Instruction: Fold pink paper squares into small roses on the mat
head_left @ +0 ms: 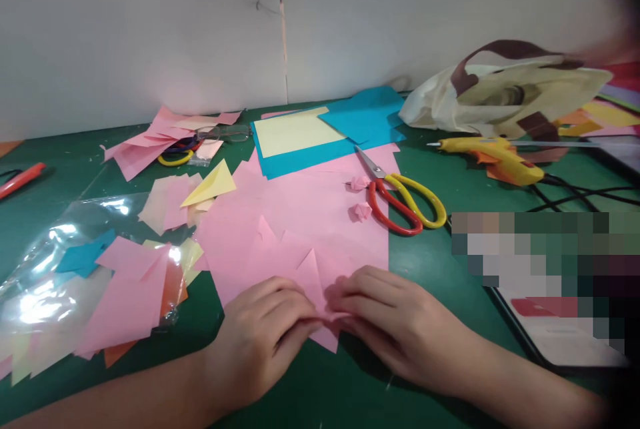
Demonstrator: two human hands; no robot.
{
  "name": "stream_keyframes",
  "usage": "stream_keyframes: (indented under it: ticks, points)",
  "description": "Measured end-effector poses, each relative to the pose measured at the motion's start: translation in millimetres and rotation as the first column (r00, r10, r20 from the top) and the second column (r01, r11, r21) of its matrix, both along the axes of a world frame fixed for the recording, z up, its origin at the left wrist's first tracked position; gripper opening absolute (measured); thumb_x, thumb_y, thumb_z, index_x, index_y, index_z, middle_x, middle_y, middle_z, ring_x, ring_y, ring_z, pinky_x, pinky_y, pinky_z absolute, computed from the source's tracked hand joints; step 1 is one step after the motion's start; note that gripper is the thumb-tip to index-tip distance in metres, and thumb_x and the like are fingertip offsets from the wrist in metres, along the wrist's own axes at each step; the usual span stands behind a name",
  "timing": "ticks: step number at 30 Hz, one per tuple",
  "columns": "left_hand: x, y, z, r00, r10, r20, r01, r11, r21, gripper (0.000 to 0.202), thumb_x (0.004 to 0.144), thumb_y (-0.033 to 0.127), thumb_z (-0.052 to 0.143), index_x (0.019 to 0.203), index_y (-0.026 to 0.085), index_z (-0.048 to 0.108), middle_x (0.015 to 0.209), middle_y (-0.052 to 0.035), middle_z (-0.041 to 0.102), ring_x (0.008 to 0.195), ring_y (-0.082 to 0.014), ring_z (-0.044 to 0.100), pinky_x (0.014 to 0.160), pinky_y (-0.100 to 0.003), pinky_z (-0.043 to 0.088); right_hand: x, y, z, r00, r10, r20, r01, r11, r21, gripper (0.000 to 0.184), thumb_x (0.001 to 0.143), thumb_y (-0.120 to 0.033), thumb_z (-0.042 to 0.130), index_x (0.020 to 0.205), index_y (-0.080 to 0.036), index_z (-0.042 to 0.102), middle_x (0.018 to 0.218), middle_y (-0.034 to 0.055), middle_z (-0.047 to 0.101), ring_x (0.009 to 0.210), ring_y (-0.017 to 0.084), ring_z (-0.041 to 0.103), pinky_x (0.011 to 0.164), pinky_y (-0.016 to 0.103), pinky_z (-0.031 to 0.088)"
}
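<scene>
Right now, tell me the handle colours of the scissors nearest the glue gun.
The scissors: one red, one yellow; head view.

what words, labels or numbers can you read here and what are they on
None can be read.
On the tablet screen: marks too blurred.
On the tote bag, glue gun, scissors: no legible lettering.
The pink paper pinched by left hand and right hand: blank.

Surface: green table top [425, 172]
Centre: large pink paper sheet [310, 215]
Right: red-and-yellow scissors [400, 199], yellow glue gun [500, 157], cream cloth bag [500, 99]
Left: clear plastic sleeve [45, 282] holding paper scraps
</scene>
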State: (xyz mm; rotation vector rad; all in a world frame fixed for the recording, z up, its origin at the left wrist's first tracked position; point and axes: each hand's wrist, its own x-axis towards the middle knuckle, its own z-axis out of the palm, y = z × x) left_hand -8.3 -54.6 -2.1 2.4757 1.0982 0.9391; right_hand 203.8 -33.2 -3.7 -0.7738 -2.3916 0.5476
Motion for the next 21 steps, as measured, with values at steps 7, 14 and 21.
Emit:
stream_keyframes:
  ticks: [7, 14, 21]
  points:
    - [-0.9, -1.4, -4.5, 0.981, 0.125, -0.149, -0.092, 0.973, 0.214, 0.031, 0.083, 0.002, 0.046, 0.111, 0.012, 0.054, 0.115, -0.0162, 0.062, 0.103, -0.0216, 0.062, 0.076, -0.032, 0.058, -4.8, -1.2, -4.9, 0.93, -0.363, 0.046, 0.364, 0.903, -0.229, 0.016, 0.088, -0.024, 0.049, 0.102, -0.017, 0.055, 0.059, -0.0022, 0.057, 0.049, 0.012, 0.052, 0.046, 0.022, 0.043]
    - [10.5, -20.7, 1.9, 0.906, 0.19, -0.378, -0.021, 0.912, 0.41, 0.028, 0.083, 0.012, 0.053, 0.109, 0.01, 0.064, 0.12, -0.0103, 0.064, 0.115, -0.031, 0.055, 0.091, -0.044, 0.048, -6.4, 1.8, -9.6, 0.955, -0.296, 0.013, 0.29, 0.928, -0.232, 0.029, 0.087, -0.015, 0.046, 0.115, -0.021, 0.055, 0.093, 0.006, 0.069, 0.077, 0.015, 0.065, 0.066, 0.026, 0.053]
    - [11.7, -31.0, -7.7, 0.901, 0.138, -0.412, 0.051, 0.908, 0.415, 0.031, 0.088, 0.024, 0.049, 0.11, 0.008, 0.064, 0.114, -0.0086, 0.068, 0.113, -0.0268, 0.058, 0.096, -0.037, 0.044, -7.4, 3.2, -7.9, 0.978, -0.198, -0.062, 0.18, 0.959, -0.219, 0.025, 0.086, -0.011, 0.048, 0.102, -0.02, 0.065, 0.078, 0.0023, 0.066, 0.065, 0.011, 0.062, 0.057, 0.02, 0.051]
